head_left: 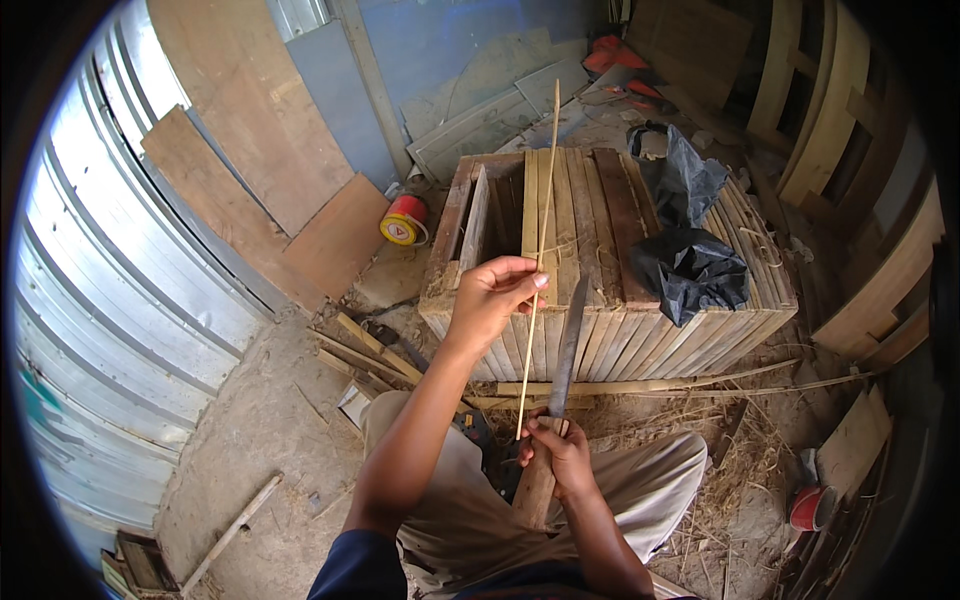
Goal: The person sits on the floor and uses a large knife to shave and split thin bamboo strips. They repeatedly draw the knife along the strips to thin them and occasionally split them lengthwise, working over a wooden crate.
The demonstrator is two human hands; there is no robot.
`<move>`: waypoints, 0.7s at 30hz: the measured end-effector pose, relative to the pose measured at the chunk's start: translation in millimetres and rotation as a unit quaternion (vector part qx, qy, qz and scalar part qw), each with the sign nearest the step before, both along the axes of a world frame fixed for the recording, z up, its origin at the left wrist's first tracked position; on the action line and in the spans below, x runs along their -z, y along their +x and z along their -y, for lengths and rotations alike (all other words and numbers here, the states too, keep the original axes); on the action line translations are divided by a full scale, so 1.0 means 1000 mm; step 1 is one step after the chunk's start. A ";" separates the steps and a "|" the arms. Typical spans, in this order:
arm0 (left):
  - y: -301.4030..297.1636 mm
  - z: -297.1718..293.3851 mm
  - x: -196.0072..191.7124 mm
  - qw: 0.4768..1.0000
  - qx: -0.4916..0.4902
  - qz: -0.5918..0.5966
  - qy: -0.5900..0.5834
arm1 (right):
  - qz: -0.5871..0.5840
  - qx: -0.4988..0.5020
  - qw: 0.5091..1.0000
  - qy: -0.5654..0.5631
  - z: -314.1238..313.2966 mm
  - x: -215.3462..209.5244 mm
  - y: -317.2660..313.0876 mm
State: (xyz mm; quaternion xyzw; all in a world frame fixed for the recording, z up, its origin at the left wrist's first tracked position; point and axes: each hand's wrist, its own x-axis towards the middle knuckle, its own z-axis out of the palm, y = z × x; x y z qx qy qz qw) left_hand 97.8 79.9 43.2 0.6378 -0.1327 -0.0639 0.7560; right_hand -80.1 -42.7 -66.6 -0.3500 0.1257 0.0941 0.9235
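Observation:
My left hand [498, 298] pinches a long, thin bamboo strip [548, 190] between thumb and fingers, holding it nearly upright. The strip's lower end comes down beside my right hand [562, 458]. That hand is closed round a knife whose thick wooden handle [537, 490] points back toward my lap. Its long, dark blade [570, 345] points away from me, just right of the strip and apart from it along most of its length. Beyond both hands stands a low bench of wooden slats [575, 200], with an open gap at its left side.
Black plastic bags [690, 270] lie on the bench's right part. Left of it is a red and yellow bucket [403, 220]. Long split strips [680, 383] and shavings [745, 460] cover the floor ahead. A red can [812, 508] sits at right; boards [240, 110] lean at left.

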 end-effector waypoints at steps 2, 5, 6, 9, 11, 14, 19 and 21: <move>-0.001 -0.001 -0.001 1.000 0.000 0.004 -0.002 | 0.025 0.028 0.997 -0.072 0.002 0.003 0.000; -0.003 -0.001 -0.004 1.000 0.001 0.003 -0.007 | 0.037 0.050 0.963 -0.262 0.011 0.002 0.003; -0.005 -0.001 -0.005 1.000 0.002 -0.003 -0.004 | 0.044 0.074 0.953 -0.289 0.015 -0.001 0.006; -0.012 0.000 -0.007 1.000 0.003 -0.025 -0.001 | 0.040 0.098 0.924 -0.366 0.033 -0.021 0.020; -0.024 0.002 -0.003 0.999 0.009 -0.034 -0.005 | 0.078 0.131 0.906 -0.396 0.042 -0.042 0.035; -0.056 0.008 0.013 0.999 0.013 -0.040 0.001 | 0.165 0.188 0.913 -0.323 0.047 -0.079 0.061; -0.120 0.007 0.046 0.999 0.031 -0.015 0.019 | 0.225 0.140 0.908 -0.323 0.039 -0.117 0.091; -0.145 -0.012 0.052 0.999 0.032 -0.012 0.004 | 0.235 0.118 0.915 -0.306 0.033 -0.119 0.097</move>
